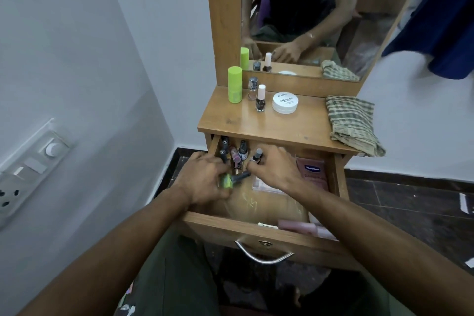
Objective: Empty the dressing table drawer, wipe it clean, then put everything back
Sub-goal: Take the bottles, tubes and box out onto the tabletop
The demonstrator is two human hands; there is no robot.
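Bottles could get knocked over pretty easily, since both hands are crammed into one crowded back corner of the drawer (pixel 259 231). Left hand (pixel 205 177) is curled round a green nail polish (pixel 227 180); right hand (pixel 275 170) is pinched on a grey-capped bottle (pixel 257 155). A few bottles are already parked on the surface (pixel 295 126), by the checked cloth (pixel 352 123).

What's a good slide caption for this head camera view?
Both hands, left hand and right hand, gather nail polish bottles from the open drawer.
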